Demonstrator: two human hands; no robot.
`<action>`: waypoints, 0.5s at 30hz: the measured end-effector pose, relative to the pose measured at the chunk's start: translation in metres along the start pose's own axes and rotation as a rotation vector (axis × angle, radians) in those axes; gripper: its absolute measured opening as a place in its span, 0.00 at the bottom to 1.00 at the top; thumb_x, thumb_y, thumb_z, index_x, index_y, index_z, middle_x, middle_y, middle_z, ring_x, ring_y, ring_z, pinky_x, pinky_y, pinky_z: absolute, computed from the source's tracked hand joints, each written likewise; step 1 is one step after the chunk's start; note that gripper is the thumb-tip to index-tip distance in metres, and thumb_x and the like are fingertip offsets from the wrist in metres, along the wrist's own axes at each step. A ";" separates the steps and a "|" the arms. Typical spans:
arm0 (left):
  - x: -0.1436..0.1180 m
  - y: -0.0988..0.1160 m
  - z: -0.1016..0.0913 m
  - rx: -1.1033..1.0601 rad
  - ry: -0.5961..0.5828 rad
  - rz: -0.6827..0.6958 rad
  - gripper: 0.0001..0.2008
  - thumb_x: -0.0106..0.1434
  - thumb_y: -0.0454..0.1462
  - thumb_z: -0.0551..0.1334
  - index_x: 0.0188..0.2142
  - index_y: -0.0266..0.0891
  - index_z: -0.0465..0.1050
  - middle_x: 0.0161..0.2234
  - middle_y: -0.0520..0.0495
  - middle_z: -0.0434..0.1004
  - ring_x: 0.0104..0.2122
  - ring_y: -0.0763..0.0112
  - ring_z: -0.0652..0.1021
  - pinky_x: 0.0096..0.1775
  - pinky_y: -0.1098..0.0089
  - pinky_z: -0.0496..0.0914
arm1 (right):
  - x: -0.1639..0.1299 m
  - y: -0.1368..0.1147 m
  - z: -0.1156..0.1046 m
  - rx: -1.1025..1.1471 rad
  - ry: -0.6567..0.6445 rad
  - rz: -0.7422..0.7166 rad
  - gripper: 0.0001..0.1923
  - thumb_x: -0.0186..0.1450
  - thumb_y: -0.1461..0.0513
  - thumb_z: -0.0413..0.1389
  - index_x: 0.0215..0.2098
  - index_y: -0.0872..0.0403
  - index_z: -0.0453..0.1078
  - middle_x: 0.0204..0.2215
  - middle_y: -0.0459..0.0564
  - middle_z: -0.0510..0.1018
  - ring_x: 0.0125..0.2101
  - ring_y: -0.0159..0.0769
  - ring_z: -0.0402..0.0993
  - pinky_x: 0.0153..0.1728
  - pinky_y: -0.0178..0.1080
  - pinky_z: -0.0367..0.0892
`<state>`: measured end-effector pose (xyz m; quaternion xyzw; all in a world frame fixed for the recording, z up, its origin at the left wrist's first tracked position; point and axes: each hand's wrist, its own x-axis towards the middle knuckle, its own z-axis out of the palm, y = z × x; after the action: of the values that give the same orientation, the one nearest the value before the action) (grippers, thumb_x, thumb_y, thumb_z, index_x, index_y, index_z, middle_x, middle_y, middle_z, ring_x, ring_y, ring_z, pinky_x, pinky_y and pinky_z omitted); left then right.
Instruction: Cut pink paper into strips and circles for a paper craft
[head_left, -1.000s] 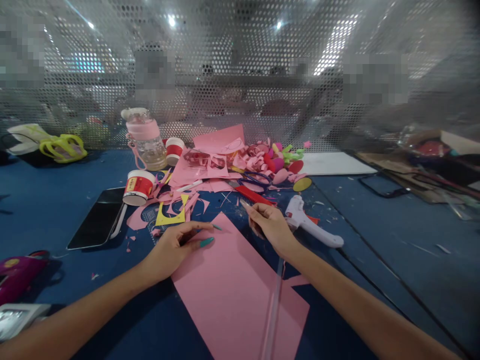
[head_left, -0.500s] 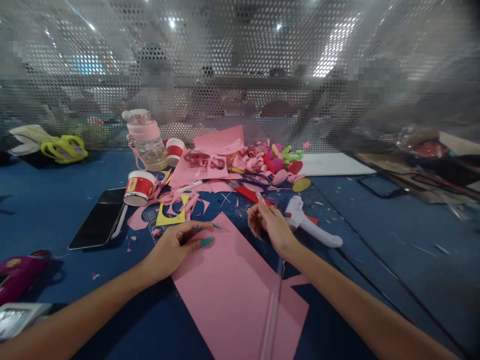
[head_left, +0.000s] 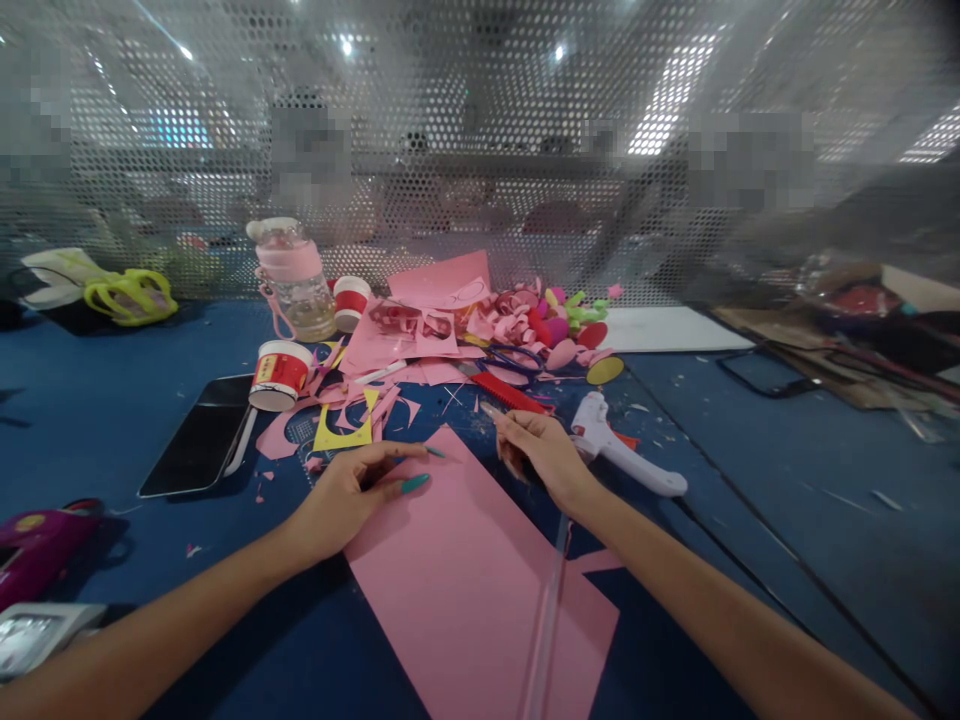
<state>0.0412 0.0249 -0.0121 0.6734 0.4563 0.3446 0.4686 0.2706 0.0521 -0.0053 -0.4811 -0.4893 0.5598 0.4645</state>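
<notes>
Blue table (head_left: 112, 420), littered with scraps. Pink paper sheet (head_left: 465, 570) lies flat at centre; left hand (head_left: 352, 495) rests open on its near-left corner, fingers spread. Clear ruler (head_left: 546, 620) lies across the sheet. Right hand (head_left: 544, 455) closed around a thin tool, possibly a pencil, at the sheet's top edge. Bottle (head_left: 296, 280) holds pale liquid. Red-banded cup (head_left: 279, 375) on its side, contents unseen.

surface: blue table (head_left: 112, 400) | back: perforated metal screen (head_left: 480, 150) | light: bright ceiling lamps glinting through holes
</notes>
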 end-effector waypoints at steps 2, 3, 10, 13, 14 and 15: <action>0.000 0.000 0.000 -0.002 -0.008 0.000 0.16 0.55 0.42 0.64 0.43 0.43 0.72 0.43 0.48 0.76 0.42 0.65 0.74 0.44 0.67 0.68 | 0.000 -0.001 0.001 -0.031 -0.012 -0.004 0.20 0.50 0.49 0.60 0.14 0.55 0.61 0.07 0.38 0.63 0.07 0.21 0.54 0.08 0.27 0.47; 0.001 0.000 0.000 -0.002 -0.010 -0.003 0.16 0.55 0.42 0.64 0.43 0.43 0.72 0.43 0.49 0.76 0.42 0.65 0.74 0.44 0.68 0.68 | 0.000 -0.001 0.001 -0.041 -0.012 -0.007 0.20 0.50 0.50 0.60 0.14 0.55 0.61 0.07 0.38 0.63 0.07 0.21 0.54 0.08 0.27 0.47; 0.000 0.001 -0.001 -0.016 -0.007 -0.018 0.16 0.55 0.42 0.64 0.43 0.43 0.72 0.43 0.49 0.76 0.44 0.66 0.73 0.46 0.67 0.67 | 0.001 0.001 0.002 -0.055 0.005 -0.044 0.19 0.51 0.51 0.59 0.15 0.55 0.62 0.08 0.38 0.64 0.07 0.20 0.54 0.10 0.28 0.47; -0.001 0.001 0.000 -0.015 -0.002 -0.018 0.16 0.55 0.42 0.64 0.44 0.42 0.72 0.42 0.49 0.76 0.42 0.66 0.74 0.44 0.67 0.67 | 0.001 0.000 0.003 -0.062 0.017 -0.052 0.19 0.51 0.51 0.60 0.15 0.55 0.62 0.08 0.38 0.63 0.08 0.21 0.54 0.10 0.28 0.47; -0.001 0.001 0.000 -0.014 -0.003 -0.019 0.16 0.55 0.42 0.64 0.43 0.42 0.72 0.42 0.48 0.76 0.42 0.66 0.74 0.44 0.67 0.67 | 0.001 0.000 0.003 -0.062 0.019 -0.053 0.19 0.50 0.50 0.60 0.15 0.55 0.62 0.08 0.38 0.63 0.08 0.21 0.54 0.10 0.29 0.47; -0.001 0.001 0.000 -0.014 -0.004 -0.019 0.16 0.55 0.42 0.64 0.43 0.42 0.72 0.42 0.48 0.76 0.42 0.65 0.74 0.44 0.67 0.67 | 0.001 0.000 0.003 -0.062 0.019 -0.054 0.19 0.50 0.50 0.60 0.15 0.55 0.62 0.08 0.38 0.63 0.08 0.21 0.54 0.10 0.29 0.47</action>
<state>0.0414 0.0241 -0.0109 0.6664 0.4592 0.3420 0.4775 0.2675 0.0527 -0.0052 -0.4871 -0.5148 0.5271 0.4690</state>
